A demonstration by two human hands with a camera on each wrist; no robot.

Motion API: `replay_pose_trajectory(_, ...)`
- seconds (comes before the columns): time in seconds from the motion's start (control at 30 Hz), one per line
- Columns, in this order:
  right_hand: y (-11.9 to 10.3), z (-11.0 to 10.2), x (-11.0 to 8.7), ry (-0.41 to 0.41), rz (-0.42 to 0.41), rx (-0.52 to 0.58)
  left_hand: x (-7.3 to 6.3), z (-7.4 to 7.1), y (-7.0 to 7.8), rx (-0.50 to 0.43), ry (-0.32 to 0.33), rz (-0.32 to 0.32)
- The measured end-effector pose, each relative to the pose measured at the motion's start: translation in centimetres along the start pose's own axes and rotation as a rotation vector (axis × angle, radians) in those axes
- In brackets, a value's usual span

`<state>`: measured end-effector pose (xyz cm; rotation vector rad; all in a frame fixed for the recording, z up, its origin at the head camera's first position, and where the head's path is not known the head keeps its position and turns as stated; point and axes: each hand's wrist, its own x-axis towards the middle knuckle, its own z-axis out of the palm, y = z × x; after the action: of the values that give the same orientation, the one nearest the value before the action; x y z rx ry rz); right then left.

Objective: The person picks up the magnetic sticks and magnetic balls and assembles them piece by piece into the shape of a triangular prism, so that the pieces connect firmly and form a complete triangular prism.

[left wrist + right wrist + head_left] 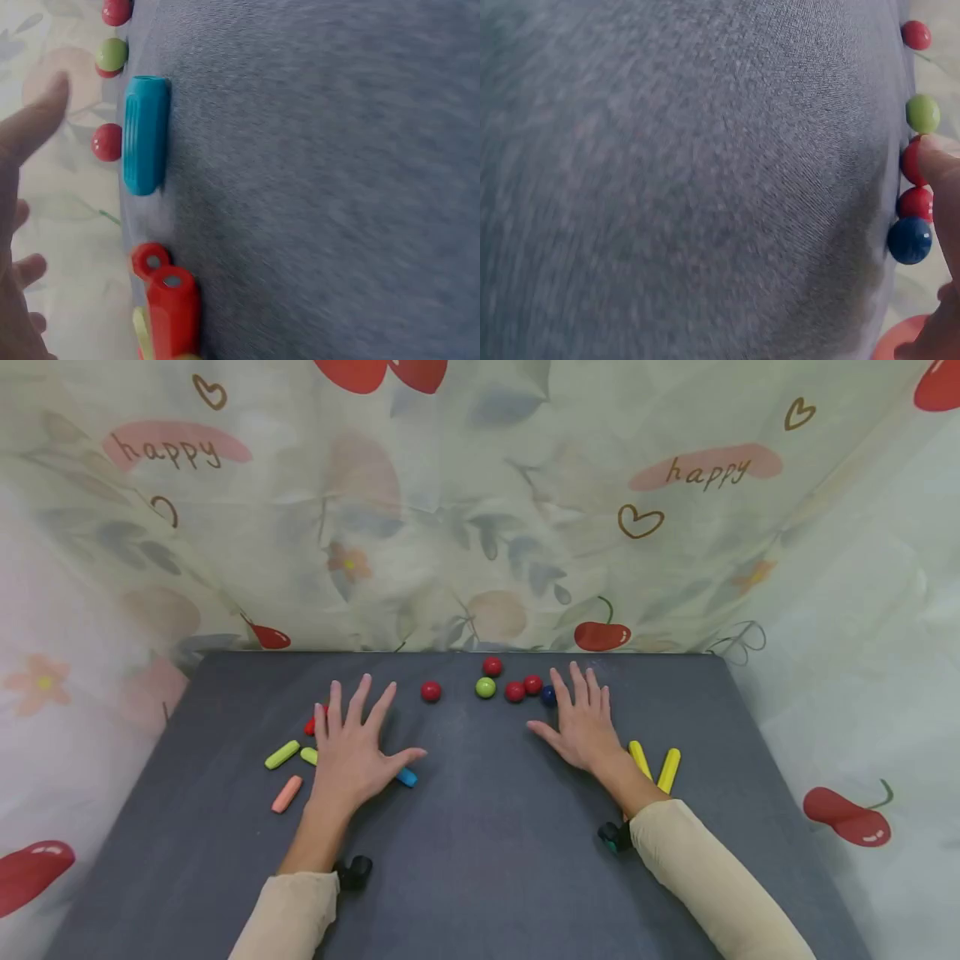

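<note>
Spreads the fingers of the left hand (348, 756) wide and released, near lime rods (282, 754), red rods (174, 311) and a blue rod (146, 135) by the thumb; holds the fingers of the right hand (588, 731) likewise splayed and loose, just beside a navy ball (910, 240), with yellow rods (669, 770) near the wrist. Faces a dark grey, cloth-textured tabletop (480, 860), narrowing to a straight back edge against a printed curtain (450, 527), with similar fabric hanging at both sides. Has red balls (431, 692) and a lime ball (485, 687) near that edge, leaving tight space behind. Offers broad room between the forearms.
</note>
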<state>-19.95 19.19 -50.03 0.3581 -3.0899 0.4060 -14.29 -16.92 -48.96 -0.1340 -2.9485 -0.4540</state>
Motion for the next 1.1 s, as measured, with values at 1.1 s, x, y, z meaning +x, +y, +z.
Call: replay_pose_trajectory(1.1,-2.8,1.4,-1.7,-0.012,0.055,0.336,-1.2,1.0,3.6,-0.367,-0.154,0.078)
